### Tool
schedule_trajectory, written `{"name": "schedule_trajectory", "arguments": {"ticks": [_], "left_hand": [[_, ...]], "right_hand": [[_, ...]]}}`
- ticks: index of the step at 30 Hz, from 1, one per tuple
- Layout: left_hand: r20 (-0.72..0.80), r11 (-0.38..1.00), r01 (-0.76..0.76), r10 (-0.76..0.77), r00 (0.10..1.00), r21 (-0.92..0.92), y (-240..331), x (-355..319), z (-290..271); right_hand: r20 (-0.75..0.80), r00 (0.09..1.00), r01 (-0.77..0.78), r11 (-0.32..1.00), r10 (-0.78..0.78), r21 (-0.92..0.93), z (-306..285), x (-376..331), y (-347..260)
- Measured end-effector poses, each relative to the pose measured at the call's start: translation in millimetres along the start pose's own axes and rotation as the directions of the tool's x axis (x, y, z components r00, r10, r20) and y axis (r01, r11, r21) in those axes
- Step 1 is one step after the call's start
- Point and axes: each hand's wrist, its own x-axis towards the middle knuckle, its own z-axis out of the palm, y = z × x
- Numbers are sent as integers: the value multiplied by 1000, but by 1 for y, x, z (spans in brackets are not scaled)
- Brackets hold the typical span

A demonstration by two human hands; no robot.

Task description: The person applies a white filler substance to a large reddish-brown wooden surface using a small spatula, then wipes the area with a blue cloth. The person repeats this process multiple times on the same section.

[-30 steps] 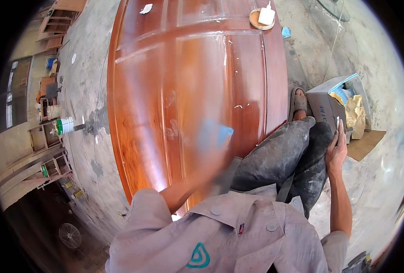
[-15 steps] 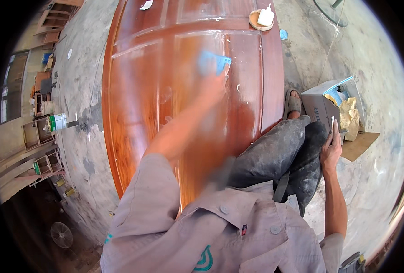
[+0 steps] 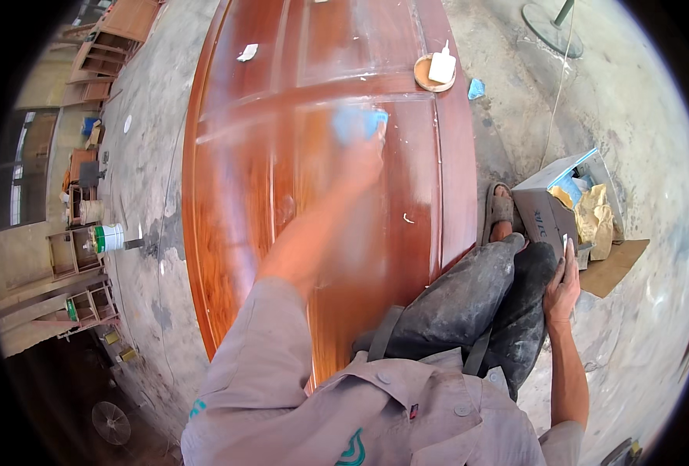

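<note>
- Varnish is shining across most of the reddish-brown wooden door [image 3: 282, 194] lying flat; white flecks and smears are showing on the right-hand panel and stile, so I judge that area is awaiting more rubbing.
- The left hand [image 3: 360, 159] is pressing a light blue cloth [image 3: 357, 123] onto the door's middle rail zone, fingers closing over the cloth; the whole forearm is smearing with motion blur.
- The right hand [image 3: 563, 283] is resting on the person's dark, dusty trouser knee, pinching a small thin object I cannot identify.
- A round wooden lid [image 3: 431, 74] carrying a small white bottle [image 3: 442, 66] is sitting on the far right of the door, with a white scrap [image 3: 247, 53] lying near the far left edge.
- An open cardboard box [image 3: 565, 206] holding yellowish wrapping is standing on the concrete floor [image 3: 631, 101] beside a sandalled foot [image 3: 502, 210].
- The door's near end is hiding under the grey shirt, and its far end is running out of frame, so the finish there is impossible to judge.
</note>
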Motion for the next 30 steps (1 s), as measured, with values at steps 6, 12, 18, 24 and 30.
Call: {"name": "schedule_trajectory", "arguments": {"ticks": [6,12,18,24,30], "left_hand": [[-54,1000,-2,3,999,20,-1,25,15],[18,988,104,-103,995,-113,10,37,9],[-8,998,53,-53,999,-44,12,29,10],[-12,996,-69,68,998,-58,52,-146,19],[143,985,-120,137,980,-123,93,-296,-9]], "right_hand": [[-92,994,50,999,-50,1,-9,8,1],[13,1000,24,999,-24,26,-5,10,-9],[-11,1000,29,999,-28,36,-2,11,-2],[-66,998,0,999,2,38,-2,1,3],[-44,999,5,1000,-6,-17,-3,-14,7]]}}
